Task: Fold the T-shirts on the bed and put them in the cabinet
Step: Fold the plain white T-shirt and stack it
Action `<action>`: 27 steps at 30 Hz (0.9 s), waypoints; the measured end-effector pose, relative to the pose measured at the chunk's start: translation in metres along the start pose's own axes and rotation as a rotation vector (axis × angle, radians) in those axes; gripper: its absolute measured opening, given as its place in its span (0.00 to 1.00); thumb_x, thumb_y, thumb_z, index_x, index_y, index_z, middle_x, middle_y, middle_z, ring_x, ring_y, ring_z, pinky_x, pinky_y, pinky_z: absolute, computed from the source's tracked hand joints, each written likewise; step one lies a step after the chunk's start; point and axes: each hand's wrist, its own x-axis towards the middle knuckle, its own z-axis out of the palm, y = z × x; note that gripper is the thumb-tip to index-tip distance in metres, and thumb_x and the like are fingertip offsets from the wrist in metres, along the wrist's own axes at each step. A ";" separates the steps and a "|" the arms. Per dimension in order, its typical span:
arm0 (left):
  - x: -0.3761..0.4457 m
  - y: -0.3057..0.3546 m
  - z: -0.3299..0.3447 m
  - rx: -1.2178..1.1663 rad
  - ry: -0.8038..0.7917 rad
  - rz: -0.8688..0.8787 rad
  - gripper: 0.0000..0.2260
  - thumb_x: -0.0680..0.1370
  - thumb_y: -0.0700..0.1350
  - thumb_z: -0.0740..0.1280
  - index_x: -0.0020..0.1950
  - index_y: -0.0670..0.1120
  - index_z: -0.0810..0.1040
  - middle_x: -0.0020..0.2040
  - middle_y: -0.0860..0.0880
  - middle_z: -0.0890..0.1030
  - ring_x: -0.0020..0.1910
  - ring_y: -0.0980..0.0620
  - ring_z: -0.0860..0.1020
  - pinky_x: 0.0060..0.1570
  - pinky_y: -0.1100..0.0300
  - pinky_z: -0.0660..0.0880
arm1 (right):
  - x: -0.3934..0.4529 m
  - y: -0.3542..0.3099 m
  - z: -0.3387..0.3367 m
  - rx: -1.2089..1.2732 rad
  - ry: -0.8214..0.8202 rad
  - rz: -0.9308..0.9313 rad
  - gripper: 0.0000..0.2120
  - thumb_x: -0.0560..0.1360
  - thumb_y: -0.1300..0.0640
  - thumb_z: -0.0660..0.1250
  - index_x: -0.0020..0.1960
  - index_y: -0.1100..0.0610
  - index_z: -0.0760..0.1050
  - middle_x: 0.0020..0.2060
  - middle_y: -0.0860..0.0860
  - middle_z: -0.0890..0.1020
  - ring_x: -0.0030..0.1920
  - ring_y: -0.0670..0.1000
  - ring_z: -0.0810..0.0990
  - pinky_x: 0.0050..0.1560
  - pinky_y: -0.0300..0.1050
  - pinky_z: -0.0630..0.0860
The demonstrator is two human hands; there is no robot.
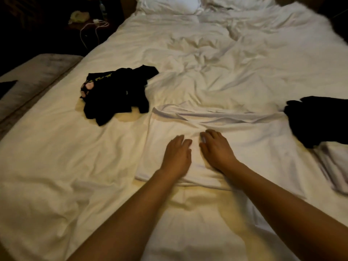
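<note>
Bed (207, 63): covered with a rumpled white duvet, on which all the garments lie.
White T-shirt (244, 140): spread flat near the foot of the bed, its upper part folded across in a band; hem edge towards the viewer.
Left hand (177, 157): palm down on the middle of the white T-shirt, fingers straight and close together; the grip is flat, clasping nothing.
Right hand (216, 149): just beside the left, also palm down on the white T-shirt, fingers slightly spread and extended, pressing the cloth.
Black T-shirt (116, 93): crumpled in a heap to the left of the white one, with yellow lettering and a pink patch showing.
Dark garment (318, 119): at the right edge, partly overlapping a pale folded cloth (333, 166).
Pillows (169, 4): at the head of the bed.
Bedside area: white cables (94, 27) in the dark at upper left.
</note>
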 end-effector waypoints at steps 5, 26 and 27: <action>0.065 0.005 0.013 0.195 -0.173 0.094 0.27 0.84 0.58 0.52 0.81 0.51 0.52 0.82 0.45 0.46 0.80 0.46 0.43 0.77 0.46 0.43 | 0.015 0.054 -0.010 -0.097 -0.169 0.139 0.33 0.80 0.35 0.49 0.80 0.52 0.55 0.80 0.55 0.53 0.79 0.56 0.50 0.77 0.56 0.49; 0.022 0.014 0.019 0.248 -0.303 0.067 0.30 0.83 0.62 0.47 0.82 0.53 0.44 0.81 0.46 0.39 0.79 0.47 0.36 0.76 0.44 0.36 | -0.062 0.078 -0.032 -0.005 -0.138 0.237 0.29 0.82 0.40 0.54 0.79 0.53 0.60 0.79 0.56 0.56 0.79 0.55 0.51 0.77 0.54 0.47; 0.009 0.014 0.020 0.256 -0.292 0.071 0.30 0.83 0.62 0.47 0.82 0.53 0.44 0.81 0.46 0.39 0.80 0.48 0.37 0.76 0.45 0.36 | -0.072 0.072 -0.032 0.004 -0.146 0.234 0.31 0.81 0.37 0.52 0.78 0.53 0.60 0.79 0.56 0.57 0.79 0.54 0.52 0.77 0.54 0.46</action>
